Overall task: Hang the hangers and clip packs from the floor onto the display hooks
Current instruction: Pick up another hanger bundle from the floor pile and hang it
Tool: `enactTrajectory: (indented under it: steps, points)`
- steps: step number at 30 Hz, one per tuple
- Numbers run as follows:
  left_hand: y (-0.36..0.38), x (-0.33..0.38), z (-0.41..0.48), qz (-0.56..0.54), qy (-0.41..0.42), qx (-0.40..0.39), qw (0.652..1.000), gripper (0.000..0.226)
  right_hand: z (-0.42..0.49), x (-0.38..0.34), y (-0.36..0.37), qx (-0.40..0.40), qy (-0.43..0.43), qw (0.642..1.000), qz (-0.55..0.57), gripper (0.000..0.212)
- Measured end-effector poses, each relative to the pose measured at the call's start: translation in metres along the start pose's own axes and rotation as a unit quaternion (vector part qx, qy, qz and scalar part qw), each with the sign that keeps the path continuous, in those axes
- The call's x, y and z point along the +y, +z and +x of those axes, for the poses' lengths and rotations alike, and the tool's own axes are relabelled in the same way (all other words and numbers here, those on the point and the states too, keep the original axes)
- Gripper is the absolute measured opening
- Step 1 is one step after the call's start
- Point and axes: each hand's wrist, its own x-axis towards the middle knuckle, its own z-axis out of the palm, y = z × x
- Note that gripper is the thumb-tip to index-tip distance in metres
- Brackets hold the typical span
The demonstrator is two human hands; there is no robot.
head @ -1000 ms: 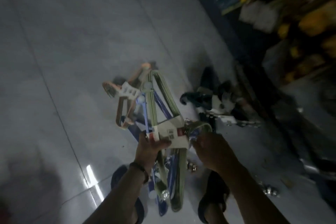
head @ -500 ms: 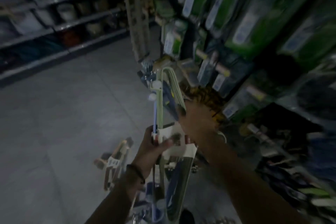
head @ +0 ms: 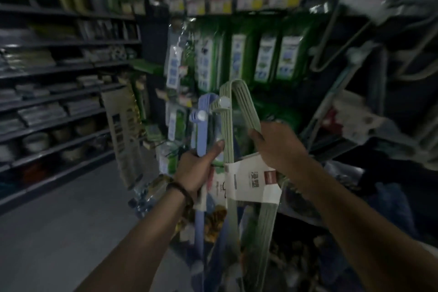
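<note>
I hold two bundles of plastic hangers upright in front of the display wall. My left hand [head: 198, 168] grips the blue hanger bundle [head: 202, 123] by its neck. My right hand [head: 275, 147] is closed on the pale green hanger bundle [head: 239, 102], just under its curved hook end. A white paper label band [head: 251, 181] wraps the green bundle below my hands. Both bundles hang down between my forearms. The scene is dim and blurred, so I cannot make out single display hooks.
Green and white packaged goods [head: 237, 61] hang in rows on the display straight ahead. Dark shelving with stacked wares [head: 59, 106] runs along the left. More pale hangers [head: 331, 38] hang at the upper right. Grey floor [head: 59, 232] lies at the lower left.
My view has swung up from the floor to the display. Both hands have lifted the hanger bundles off the floor and raised them in front of the hanging goods.
</note>
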Motion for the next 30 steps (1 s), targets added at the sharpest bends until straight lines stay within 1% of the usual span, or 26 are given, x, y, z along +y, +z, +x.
enactTrajectory:
  steps: [2, 3, 6, 8, 9, 10, 12, 14, 17, 20, 23, 25, 28, 30]
  points:
    - [0.007, 0.016, 0.006, 0.016, 0.073, 0.040, 0.996, 0.057, 0.001, 0.005, -0.019, 0.016, 0.003, 1.000, -0.019, 0.040]
    - [0.012, 0.027, 0.006, 0.028, 0.116, 0.048, 0.992, 0.053, -0.003, 0.005, -0.033, 0.031, 0.011, 0.999, -0.035, 0.038]
    - [0.024, 0.061, 0.007, 0.085, 0.220, 0.034, 0.971, 0.030, -0.019, 0.000, -0.078, 0.071, 0.031, 0.991, -0.109, 0.030]
    - [0.029, 0.084, 0.013, 0.116, 0.257, 0.020, 0.959, 0.014, -0.027, 0.001, -0.108, 0.096, 0.054, 0.986, -0.128, 0.029]
    - [0.031, 0.095, 0.016, 0.121, 0.273, 0.014, 0.954, 0.014, -0.030, 0.004, -0.121, 0.116, 0.069, 0.982, -0.130, 0.026]
    - [0.033, 0.105, 0.018, 0.127, 0.299, 0.012, 0.946, 0.021, -0.032, 0.007, -0.132, 0.128, 0.085, 0.979, -0.137, 0.022]
    - [0.037, 0.126, 0.017, 0.128, 0.367, 0.007, 0.921, 0.030, -0.036, 0.016, -0.152, 0.143, 0.117, 0.972, -0.144, 0.017]
    - [0.040, 0.148, 0.017, 0.131, 0.413, -0.021, 0.901, 0.029, -0.038, 0.025, -0.170, 0.144, 0.138, 0.966, -0.163, 0.020]
    - [0.046, 0.185, 0.024, 0.171, 0.450, -0.094, 0.871, 0.026, -0.041, 0.035, -0.193, 0.137, 0.167, 0.959, -0.183, 0.024]
    - [0.059, 0.220, 0.029, 0.217, 0.466, -0.165, 0.842, 0.021, -0.035, 0.040, -0.213, 0.138, 0.181, 0.949, -0.217, 0.027]
    - [0.077, 0.250, 0.029, 0.223, 0.474, -0.233, 0.819, 0.016, -0.019, 0.045, -0.235, 0.141, 0.181, 0.941, -0.249, 0.031]
    - [0.087, 0.265, 0.030, 0.233, 0.480, -0.243, 0.810, 0.017, -0.001, 0.047, -0.251, 0.142, 0.176, 0.939, -0.259, 0.034]
    - [0.100, 0.283, 0.039, 0.231, 0.478, -0.248, 0.811, 0.024, 0.043, 0.058, -0.276, 0.160, 0.150, 0.930, -0.297, 0.037]
    - [0.106, 0.295, 0.047, 0.233, 0.481, -0.254, 0.806, 0.024, 0.082, 0.071, -0.295, 0.162, 0.131, 0.920, -0.332, 0.036]
